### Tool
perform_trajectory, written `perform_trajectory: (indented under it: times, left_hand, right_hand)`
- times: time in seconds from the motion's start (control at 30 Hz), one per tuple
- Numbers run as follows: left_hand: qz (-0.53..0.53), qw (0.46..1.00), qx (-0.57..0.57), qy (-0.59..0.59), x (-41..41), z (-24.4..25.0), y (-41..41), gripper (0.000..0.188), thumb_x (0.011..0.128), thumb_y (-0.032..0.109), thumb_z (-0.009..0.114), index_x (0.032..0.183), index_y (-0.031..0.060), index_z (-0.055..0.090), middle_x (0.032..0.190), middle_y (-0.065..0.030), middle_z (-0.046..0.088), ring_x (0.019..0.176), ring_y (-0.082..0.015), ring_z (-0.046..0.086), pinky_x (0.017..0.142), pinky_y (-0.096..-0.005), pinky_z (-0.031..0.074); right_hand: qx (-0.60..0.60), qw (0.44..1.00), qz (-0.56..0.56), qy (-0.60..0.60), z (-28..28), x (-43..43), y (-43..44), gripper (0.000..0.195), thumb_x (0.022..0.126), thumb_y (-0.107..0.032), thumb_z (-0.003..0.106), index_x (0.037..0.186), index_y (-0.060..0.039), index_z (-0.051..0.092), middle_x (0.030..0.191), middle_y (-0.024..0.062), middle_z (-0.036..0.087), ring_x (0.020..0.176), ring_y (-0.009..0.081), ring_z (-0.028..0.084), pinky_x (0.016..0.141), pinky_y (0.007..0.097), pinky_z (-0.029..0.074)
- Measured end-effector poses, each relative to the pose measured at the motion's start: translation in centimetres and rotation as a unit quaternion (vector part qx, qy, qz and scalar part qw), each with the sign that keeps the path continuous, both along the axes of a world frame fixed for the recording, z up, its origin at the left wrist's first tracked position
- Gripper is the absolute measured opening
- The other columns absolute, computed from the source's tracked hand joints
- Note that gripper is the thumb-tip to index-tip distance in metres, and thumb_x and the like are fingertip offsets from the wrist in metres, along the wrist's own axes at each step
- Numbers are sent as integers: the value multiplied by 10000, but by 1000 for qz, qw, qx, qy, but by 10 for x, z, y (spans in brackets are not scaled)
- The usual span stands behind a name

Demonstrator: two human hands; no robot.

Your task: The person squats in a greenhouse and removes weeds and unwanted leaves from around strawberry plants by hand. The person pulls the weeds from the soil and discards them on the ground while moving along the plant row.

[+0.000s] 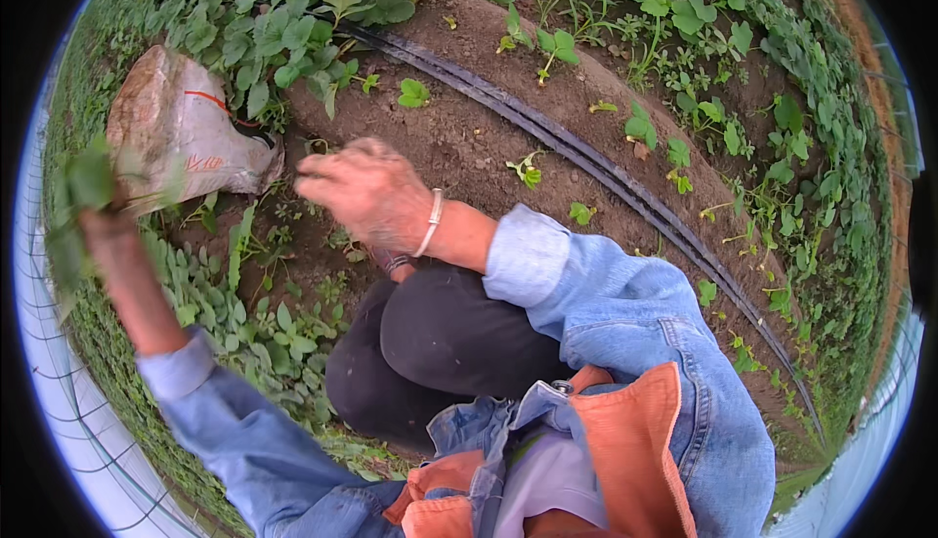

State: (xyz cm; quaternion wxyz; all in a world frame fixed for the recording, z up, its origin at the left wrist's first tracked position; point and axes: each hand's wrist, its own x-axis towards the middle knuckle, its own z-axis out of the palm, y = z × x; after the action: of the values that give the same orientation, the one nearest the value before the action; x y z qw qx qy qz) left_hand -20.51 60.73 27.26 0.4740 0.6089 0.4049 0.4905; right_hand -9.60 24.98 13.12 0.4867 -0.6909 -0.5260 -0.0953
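At the far left my left hand (106,215), blurred, is closed around a bunch of green leafy plants (91,179), close beside a dirty white woven sack (198,142). My right hand (366,190) hangs over the soil in front of my knees, to the right of the sack's narrow end. It is blurred, with its fingers bent; whether anything lies between them cannot be seen. A pale bracelet (432,223) circles its wrist. Small strawberry-like plants (414,93) stand in the bare soil beyond this hand.
Black drip-irrigation hoses (542,131) curve along the raised soil bed (462,135). Dense leafy plants (293,32) grow at the upper left, with more greenery (806,171) along the right. Low weeds (286,340) lie left of my bent knees (469,333). Pale sheeting (66,406) borders the left edge.
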Motion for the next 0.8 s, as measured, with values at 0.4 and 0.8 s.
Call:
perform_trajectory:
  times: [0.4,0.8]
  left_hand:
    - [-154,778,227,565,15,-43,195,585,917,365,621,1399,90,434,1255,-154,627,1116,-279,622,927,-359,493]
    - [83,765,163,618,-314,15,-170,387,927,340,632,1206,72,632,1161,-139,678,1074,-240,649,931,-337,483]
  right_hand:
    - [-169,954,-26,246,-95,44,14,238,869,-39,603,1103,-60,639,1035,122,659,855,283,677,714,358,551]
    - [-158,951,131,230,-33,20,9,222,931,-19,592,1148,-22,637,1052,97,673,729,136,674,641,253,540]
